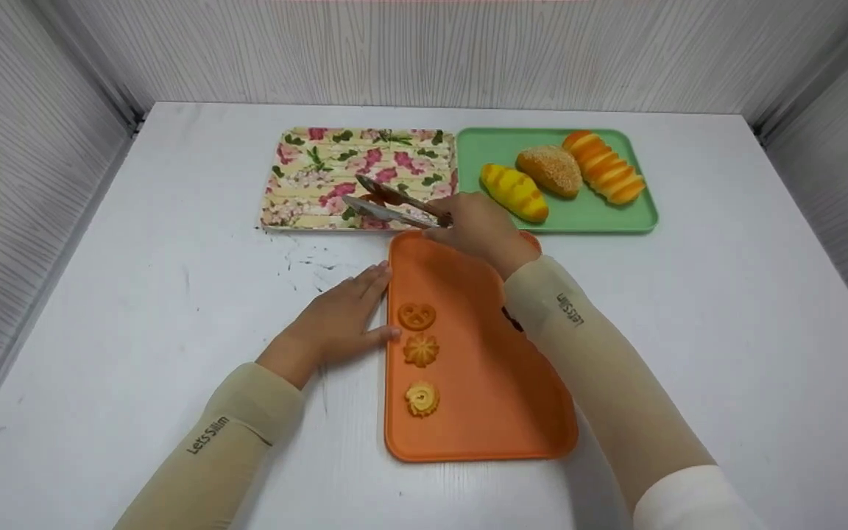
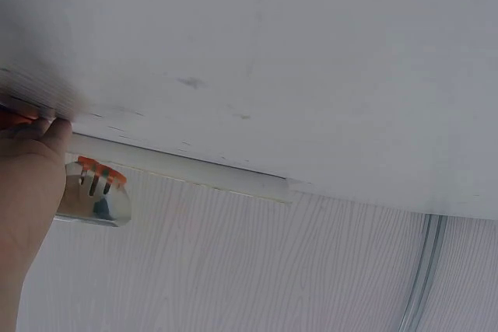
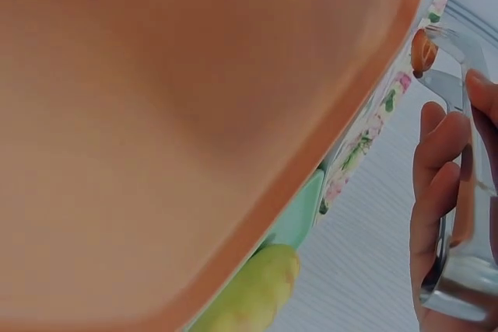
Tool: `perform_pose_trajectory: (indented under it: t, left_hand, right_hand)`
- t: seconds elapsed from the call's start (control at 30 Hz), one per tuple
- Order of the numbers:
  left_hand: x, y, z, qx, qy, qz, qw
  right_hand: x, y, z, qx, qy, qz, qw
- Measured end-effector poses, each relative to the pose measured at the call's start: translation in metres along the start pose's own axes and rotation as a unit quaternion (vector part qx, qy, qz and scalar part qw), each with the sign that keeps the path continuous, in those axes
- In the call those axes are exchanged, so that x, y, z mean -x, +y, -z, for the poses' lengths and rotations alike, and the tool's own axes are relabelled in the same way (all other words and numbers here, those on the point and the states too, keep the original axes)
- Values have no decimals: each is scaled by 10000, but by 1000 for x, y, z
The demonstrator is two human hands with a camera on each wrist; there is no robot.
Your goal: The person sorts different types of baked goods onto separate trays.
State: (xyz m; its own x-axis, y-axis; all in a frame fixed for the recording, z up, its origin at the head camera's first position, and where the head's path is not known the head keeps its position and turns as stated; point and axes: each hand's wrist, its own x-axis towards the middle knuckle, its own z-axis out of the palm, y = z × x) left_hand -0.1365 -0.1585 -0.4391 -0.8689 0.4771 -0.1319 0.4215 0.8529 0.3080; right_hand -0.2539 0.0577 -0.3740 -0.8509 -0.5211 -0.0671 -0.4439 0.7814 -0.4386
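My right hand (image 1: 479,224) grips metal tongs (image 1: 398,216) above the near right part of the floral tray (image 1: 306,158). Between the tong tips is a small brown cookie (image 3: 424,52), partly hidden in the head view. My left hand (image 1: 339,320) lies at the left edge of the orange tray (image 1: 483,397), fingers extended, with fingertips and thumb touching the rim. Along that tray's left side sit a pretzel-shaped cookie (image 1: 417,316), a flower-shaped cookie (image 1: 421,350) and a round swirl cookie (image 1: 422,398). My right forearm covers part of the orange tray.
A green tray (image 1: 483,143) adjoins the floral one on the right. It bears a yellow bread roll (image 1: 514,193), a sesame-topped bun (image 1: 550,171) and a striped orange loaf (image 1: 603,168). Wood-patterned walls (image 1: 424,55) enclose the white table (image 1: 748,331) at the back and sides.
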Motion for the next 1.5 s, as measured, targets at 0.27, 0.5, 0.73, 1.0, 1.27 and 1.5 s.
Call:
perform_pose_trajectory:
  t: [0.27,0.5,0.73,1.0,1.27,1.5]
  left_hand:
    - [0,0,1,-8,40,-66,10000]
    - [1,0,1,23,27,-76,10000]
    - [0,1,1,16,10,-41,10000]
    - [1,1,1,61,-55,68,9999]
    - [2,1,2,90,-52,95,9999]
    - [0,2,3,67,-93,108,9999]
  right_hand:
    - [0,-5,-6,-229,-75,-297,9993]
    - [0,-5,-9,-101,-65,-231,9997]
    - [-1,-4,-8,-16,61,-169,9998]
    - [3,-2,-4,-213,129,-332,9991]
    - [10,5,3,-326,-36,-487,9983]
    - [26,16,8,-568,79,-103,9983]
